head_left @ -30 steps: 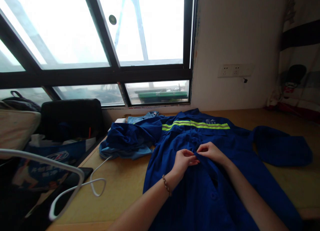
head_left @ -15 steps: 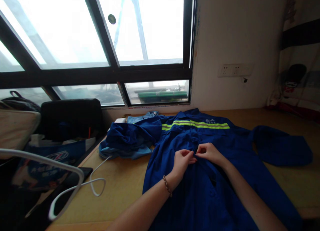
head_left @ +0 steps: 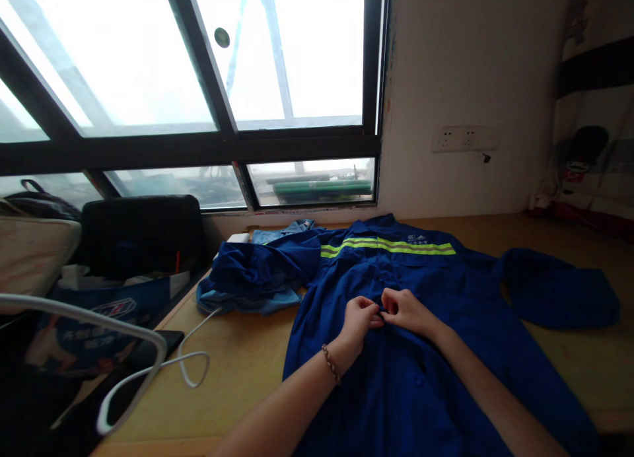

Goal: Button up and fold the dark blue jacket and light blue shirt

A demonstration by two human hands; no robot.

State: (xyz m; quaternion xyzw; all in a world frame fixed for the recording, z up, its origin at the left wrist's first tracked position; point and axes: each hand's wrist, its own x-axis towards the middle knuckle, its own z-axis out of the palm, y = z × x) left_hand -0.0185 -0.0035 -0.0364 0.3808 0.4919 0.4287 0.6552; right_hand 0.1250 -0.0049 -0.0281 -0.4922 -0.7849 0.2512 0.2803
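Below the reflective band (head_left: 396, 246) of the blue jacket (head_left: 391, 384), which lies spread on the desk (head_left: 238, 371), the left hand (head_left: 357, 323) and right hand (head_left: 407, 312) are positioned side by side, each pinching the jacket's front.

The garment (head_left: 341, 279) lies on the table (head_left: 238, 371), right of the cable (head_left: 159, 353), before the window (head_left: 317, 61).

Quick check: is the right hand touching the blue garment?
Touching: the head view shows the right hand pinching the blue garment along its front.
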